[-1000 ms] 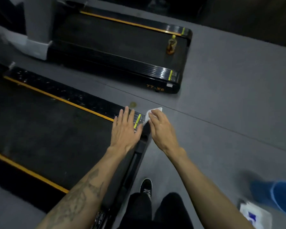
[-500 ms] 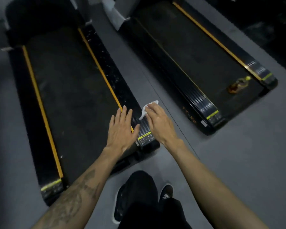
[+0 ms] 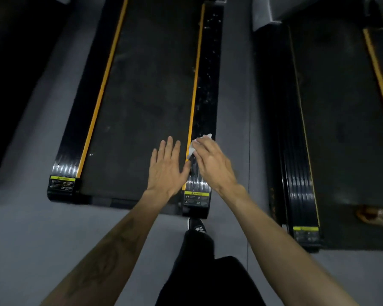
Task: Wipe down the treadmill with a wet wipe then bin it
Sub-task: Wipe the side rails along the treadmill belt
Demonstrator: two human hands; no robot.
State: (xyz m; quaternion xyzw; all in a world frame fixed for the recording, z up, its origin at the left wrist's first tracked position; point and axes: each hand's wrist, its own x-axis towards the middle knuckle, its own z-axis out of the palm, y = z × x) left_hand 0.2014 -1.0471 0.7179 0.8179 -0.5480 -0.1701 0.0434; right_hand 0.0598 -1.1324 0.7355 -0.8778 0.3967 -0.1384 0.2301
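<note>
The treadmill (image 3: 142, 89) stretches ahead of me, a dark belt between black side rails edged with yellow stripes. My right hand (image 3: 212, 162) presses a white wet wipe (image 3: 199, 142) onto the right side rail near its rear end; the fingers cover most of the wipe. My left hand (image 3: 166, 168) lies flat with fingers spread on the belt's rear right corner, thumb touching the yellow stripe. Wet streaks and specks show on the right rail farther up.
A second treadmill (image 3: 332, 129) runs parallel on the right, with a drink bottle (image 3: 376, 214) lying on its belt near the rear. Grey floor separates them. My dark trouser leg and shoe (image 3: 196, 226) stand just behind the treadmill's rear right end cap.
The view has swung round so the treadmill now runs straight ahead. My right hand has slid the wipe up along the right rail from its end cap. My left hand stays flat on the belt.
</note>
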